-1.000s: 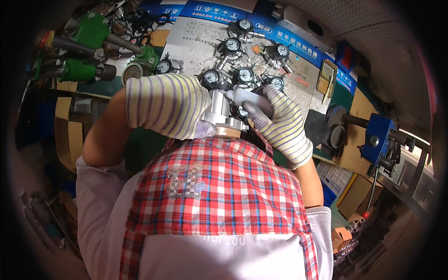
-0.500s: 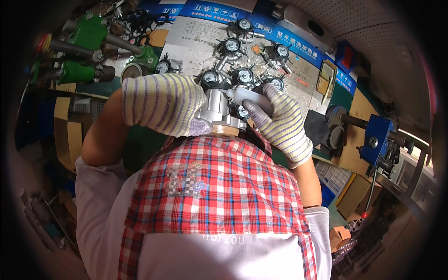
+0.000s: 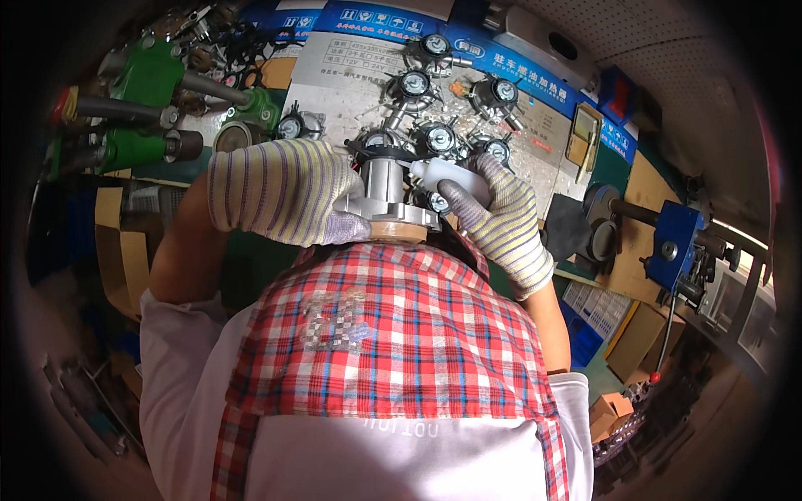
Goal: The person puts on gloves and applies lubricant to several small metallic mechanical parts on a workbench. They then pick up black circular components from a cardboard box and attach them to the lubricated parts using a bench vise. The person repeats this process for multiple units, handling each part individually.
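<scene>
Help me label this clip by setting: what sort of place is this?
Most likely a workshop or assembly bench: several similar metal parts with round tops stand on flattened cardboard, with a green machine at left and a blue machine at right.

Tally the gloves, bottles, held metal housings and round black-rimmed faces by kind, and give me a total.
Striped gloves: 2
White bottle: 1, in the right hand
Silver metal housing: 1, gripped by the left hand
Round black-rimmed faces: 8 visible, one on or just behind the housing, can't tell which
Total: 12
</scene>
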Action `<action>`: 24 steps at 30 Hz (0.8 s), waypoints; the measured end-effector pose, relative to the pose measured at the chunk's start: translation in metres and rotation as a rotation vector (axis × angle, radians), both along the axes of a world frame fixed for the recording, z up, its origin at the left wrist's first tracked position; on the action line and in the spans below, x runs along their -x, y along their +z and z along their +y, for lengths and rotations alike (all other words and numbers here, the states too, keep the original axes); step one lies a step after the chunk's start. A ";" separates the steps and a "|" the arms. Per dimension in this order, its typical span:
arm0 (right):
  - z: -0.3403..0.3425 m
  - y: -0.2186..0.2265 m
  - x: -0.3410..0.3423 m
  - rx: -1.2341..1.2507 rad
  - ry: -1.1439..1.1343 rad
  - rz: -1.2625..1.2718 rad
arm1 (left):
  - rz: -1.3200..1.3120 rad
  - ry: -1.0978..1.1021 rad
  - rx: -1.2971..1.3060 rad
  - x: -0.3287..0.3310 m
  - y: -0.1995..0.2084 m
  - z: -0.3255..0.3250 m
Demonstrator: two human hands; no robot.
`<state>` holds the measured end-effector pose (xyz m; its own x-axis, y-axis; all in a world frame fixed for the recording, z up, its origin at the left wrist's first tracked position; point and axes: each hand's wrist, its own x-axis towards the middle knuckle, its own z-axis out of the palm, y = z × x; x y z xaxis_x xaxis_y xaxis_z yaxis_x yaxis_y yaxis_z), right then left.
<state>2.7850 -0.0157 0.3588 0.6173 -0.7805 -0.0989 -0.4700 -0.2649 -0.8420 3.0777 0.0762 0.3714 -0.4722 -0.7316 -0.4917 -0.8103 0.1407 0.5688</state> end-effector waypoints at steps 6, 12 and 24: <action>-0.002 -0.005 -0.013 -0.004 -0.022 0.040 | 0.062 -0.022 0.074 0.002 0.025 -0.019; -0.007 -0.008 -0.017 -0.462 -0.370 -0.189 | 0.343 0.399 -0.610 -0.041 0.011 -0.055; -0.007 -0.058 -0.033 -0.698 -0.765 -0.730 | 0.881 1.272 -0.157 -0.186 -0.338 -0.226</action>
<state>2.8179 -0.0226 0.3005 0.1170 -0.8800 -0.4604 0.3248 0.4720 -0.8196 3.2640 -0.1501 0.0336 0.2267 -0.8300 -0.5097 0.2404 -0.4594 0.8551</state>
